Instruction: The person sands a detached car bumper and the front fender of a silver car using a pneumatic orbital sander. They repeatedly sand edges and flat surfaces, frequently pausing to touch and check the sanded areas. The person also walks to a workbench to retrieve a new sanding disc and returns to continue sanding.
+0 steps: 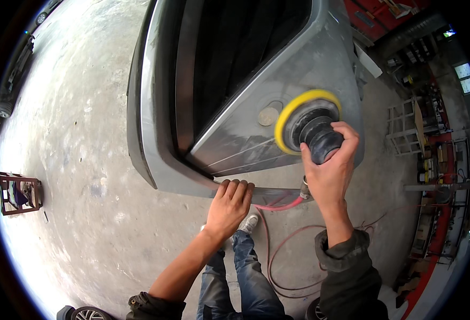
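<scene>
My right hand (331, 162) is wrapped round the black body of an air sander (316, 130). The sander's round pad, edged in yellow (280, 130), is tilted against the grey car panel (235, 154). A pink air hose (283, 206) joins the tool at a metal fitting below my hand. My left hand (229, 207) is closed over the lower edge of the car's frame (184, 178), with the fingers curled onto it. Beside the pad, the panel carries a round pale patch (269, 114) and dull, scuffed areas.
The hose (277, 256) loops over the concrete floor (96, 160) near my feet. A small red cart (18, 193) stands at the far left. On the right are a metal rack (403, 125) and cluttered shelves (440, 160). A wheel (91, 313) lies at the lower left.
</scene>
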Available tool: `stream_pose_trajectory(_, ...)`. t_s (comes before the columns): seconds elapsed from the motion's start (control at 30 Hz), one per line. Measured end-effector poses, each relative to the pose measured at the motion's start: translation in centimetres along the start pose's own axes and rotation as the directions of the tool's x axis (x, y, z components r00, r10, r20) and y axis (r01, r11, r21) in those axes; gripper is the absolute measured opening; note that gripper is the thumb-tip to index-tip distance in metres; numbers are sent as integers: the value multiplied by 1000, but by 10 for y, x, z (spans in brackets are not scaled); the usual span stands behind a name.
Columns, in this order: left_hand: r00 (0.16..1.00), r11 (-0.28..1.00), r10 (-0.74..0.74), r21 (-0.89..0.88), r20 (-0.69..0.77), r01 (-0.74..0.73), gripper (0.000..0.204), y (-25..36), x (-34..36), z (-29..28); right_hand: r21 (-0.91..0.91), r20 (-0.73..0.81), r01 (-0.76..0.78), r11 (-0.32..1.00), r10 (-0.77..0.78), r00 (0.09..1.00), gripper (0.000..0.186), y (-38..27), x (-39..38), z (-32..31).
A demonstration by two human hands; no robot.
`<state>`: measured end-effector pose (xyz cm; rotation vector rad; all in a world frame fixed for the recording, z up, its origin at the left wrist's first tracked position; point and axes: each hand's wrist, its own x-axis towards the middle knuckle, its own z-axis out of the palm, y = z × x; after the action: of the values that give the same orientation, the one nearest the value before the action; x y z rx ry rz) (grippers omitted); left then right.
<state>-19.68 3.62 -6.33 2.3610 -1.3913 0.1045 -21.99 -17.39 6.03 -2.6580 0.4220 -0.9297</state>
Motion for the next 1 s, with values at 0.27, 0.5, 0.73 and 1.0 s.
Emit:
stream_pose_trajectory(0.27,1000,1000,-12,9,-13,12,42,2,2,0,56,102,74,996,-80,992,71,-48,17,13)
stream_pose_trajectory(0.5,1000,999,-24,41,5,24,40,5,2,2,-21,86,207,978,-204,975,72,-57,5,19)
stream_pose_trajectory(0.73,999,999,-35,17,-33,35,40,2,-1,3,-22,17,145,989,-145,989,69,-40,11,14)
stream_pose_trajectory(1.0,1000,1000,-27,7,8,27,41,3,1,2,83,139,15,996,-26,990,72,-47,17,10)
